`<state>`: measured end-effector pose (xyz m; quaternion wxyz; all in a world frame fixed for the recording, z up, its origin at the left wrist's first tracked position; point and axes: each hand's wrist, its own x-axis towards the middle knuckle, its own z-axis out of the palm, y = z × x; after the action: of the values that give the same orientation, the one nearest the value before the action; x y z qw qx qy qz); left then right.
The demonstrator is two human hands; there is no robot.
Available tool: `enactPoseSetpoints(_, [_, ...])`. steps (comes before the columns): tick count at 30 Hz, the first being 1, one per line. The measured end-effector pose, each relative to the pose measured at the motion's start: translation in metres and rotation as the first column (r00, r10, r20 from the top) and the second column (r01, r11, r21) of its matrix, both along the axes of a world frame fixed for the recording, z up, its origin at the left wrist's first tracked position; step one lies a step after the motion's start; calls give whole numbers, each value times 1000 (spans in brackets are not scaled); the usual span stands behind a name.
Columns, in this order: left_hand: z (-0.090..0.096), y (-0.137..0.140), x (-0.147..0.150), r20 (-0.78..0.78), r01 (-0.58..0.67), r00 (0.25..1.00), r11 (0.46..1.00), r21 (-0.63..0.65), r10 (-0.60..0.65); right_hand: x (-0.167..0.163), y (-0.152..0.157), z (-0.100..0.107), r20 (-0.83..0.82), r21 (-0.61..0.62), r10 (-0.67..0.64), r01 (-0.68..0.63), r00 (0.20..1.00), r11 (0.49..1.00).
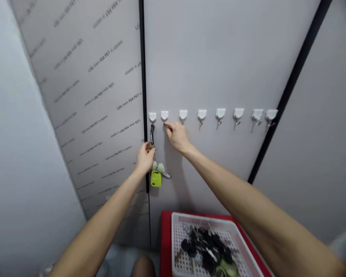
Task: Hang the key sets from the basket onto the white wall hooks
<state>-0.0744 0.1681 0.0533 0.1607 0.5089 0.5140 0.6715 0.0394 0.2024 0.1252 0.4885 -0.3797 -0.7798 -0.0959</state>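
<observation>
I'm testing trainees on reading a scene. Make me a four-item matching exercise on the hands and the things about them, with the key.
1. Left hand
2. Right hand
3. Yellow-green tag
4. White basket

A. Resting on a red surface
B. Fingertips at the second hook from the left
C. Hanging lower than both hands
D. Fingers at the lower part of a black strap under the leftmost hook

Pairs: 1-D, 2-B, 3-C, 4-A

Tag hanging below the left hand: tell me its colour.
The tag is bright yellow-green, best seen in the head view.
</observation>
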Motion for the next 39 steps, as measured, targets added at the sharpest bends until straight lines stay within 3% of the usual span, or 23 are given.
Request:
enactPoseSetpoints(3, [-11, -22, 5, -191, -176, 961, 974, 140, 201, 10, -10, -9, 42, 4, 18, -19, 999, 1000])
enactPoseSetpoints(5, [-25, -38, 14, -331, -154, 919, 969, 195, 213, 23, -19, -23, 61, -8, 87, -86, 994, 996])
enactPoseSetpoints(8, [-61, -63, 35, -558, 74, 830, 994, 75, -19, 56, -40, -70, 190, -184, 224, -189, 956, 965])
enactPoseSetpoints(9, [-77, -70, 43, -625, 157, 769, 988, -17, -133, 70, -49, -91, 246, -306, 274, -193, 930, 932])
enactPoseSetpoints(11, [-109, -82, 59, -712, 264, 605, 934, -241, -355, 96, -67, -136, 320, -556, 389, -162, 863, 816])
enactPoseSetpoints(12, [-123, -86, 66, -730, 278, 519, 895, -348, -445, 108, -76, -158, 346, -647, 447, -135, 825, 750])
enactPoseSetpoints(14, [-147, -92, 78, -739, 236, 373, 828, -509, -561, 127, -91, -195, 374, -735, 472, -55, 799, 676])
enactPoseSetpoints(16, [-161, -96, 88, -755, 146, 274, 801, -580, -596, 138, -102, -219, 392, -741, 441, -7, 807, 671])
enactPoseSetpoints(18, [-169, -97, 95, -780, 73, 216, 806, -588, -588, 143, -109, -232, 410, -713, 383, 29, 828, 701])
enactPoseSetpoints(20, [-171, -97, 99, -796, 47, 199, 817, -574, -571, 145, -112, -235, 439, -698, 350, 68, 828, 713])
enactPoseSetpoints(23, [-172, -96, 100, -798, 63, 215, 823, -564, -563, 145, -109, -230, 501, -752, 391, 165, 772, 638])
enactPoseSetpoints(25, [-173, -95, 99, -790, 68, 234, 821, -567, -566, 143, -105, -223, 547, -748, 355, 251, 758, 615])
enactPoseSetpoints(28, [-173, -95, 98, -760, 84, 251, 795, -600, -600, 130, -98, -217, 596, -676, 214, 339, 774, 654])
enactPoseSetpoints(30, [-172, -95, 99, -737, 96, 257, 776, -624, -625, 117, -94, -217, 623, -659, 167, 397, 764, 638])
enactPoseSetpoints(33, [-173, -96, 99, -722, 110, 282, 768, -630, -632, 99, -90, -219, 662, -651, 149, 465, 734, 599])
enactPoseSetpoints(39, [-174, -96, 99, -687, 126, 361, 762, -635, -631, 88, -87, -220, 683, -621, 136, 474, 717, 624])
